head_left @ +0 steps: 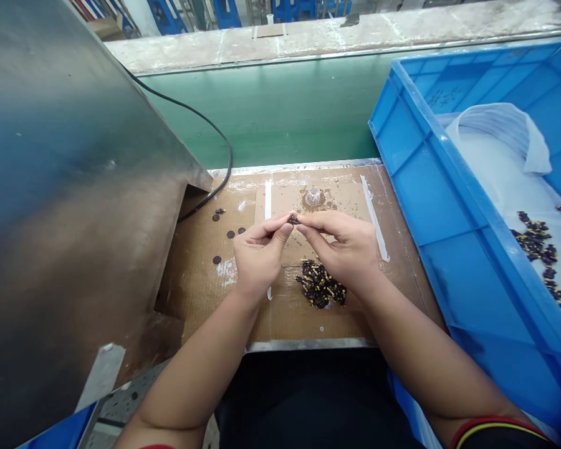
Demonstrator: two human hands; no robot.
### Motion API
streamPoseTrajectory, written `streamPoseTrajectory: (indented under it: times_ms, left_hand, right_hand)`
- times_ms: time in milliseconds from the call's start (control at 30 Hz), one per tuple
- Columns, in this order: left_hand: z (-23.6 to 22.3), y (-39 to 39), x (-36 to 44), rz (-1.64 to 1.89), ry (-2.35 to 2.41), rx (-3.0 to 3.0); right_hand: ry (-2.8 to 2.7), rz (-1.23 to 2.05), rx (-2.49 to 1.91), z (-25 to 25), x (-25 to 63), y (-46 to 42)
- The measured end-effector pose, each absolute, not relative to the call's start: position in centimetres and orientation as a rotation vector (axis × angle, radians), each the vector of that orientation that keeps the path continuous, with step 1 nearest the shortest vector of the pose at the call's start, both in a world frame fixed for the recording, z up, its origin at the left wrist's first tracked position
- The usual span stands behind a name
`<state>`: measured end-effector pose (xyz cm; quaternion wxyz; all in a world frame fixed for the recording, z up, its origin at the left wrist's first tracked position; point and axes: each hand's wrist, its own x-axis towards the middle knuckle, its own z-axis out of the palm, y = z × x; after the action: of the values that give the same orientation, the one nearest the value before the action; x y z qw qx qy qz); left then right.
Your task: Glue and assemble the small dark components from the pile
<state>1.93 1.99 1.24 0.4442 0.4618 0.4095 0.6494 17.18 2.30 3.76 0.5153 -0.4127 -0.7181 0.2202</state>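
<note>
My left hand [260,254] and my right hand [343,244] meet over the cardboard-covered table. Between their fingertips is a small dark piece [293,219], pinched from both sides; its exact kind is too small to make out. Just below my right hand lies a pile of small black and yellow parts [320,285]. Beyond the fingers stands a small clear plastic cup [313,196], with wet spots around it. Several dark round discs [217,260] are scattered to the left of my left hand.
A large blue crate [430,206] stands on the right, holding white sheeting [490,165] and more black and yellow parts [535,240]. To the left rises a metal housing [75,174]. A black cable [206,118] loops beside it. Behind the table runs a green wall [271,112].
</note>
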Motion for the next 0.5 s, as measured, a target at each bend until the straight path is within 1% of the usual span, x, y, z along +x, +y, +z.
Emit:
streamPoseTrajectory:
  times_ms: [167,333,433,500]
  left_hand:
    - [1.4,0.9,2.3,1.628,1.115,1.255]
    - [1.0,2.3,2.4,1.579,1.063,1.250]
    - [1.5,2.6,2.0,1.721,1.134,1.384]
    - [2.6,0.9,1.1,1.856,1.200,1.485]
  right_hand:
    - [-1.732,0.495,-1.021,3.8,17.0,2.2]
    - [-1.694,0.485,-1.034,3.2,17.0,2.5]
    - [-1.613,0.508,-1.038,2.8,17.0,3.4]
    - [-1.526,0.582,-1.034,3.2,17.1,3.6]
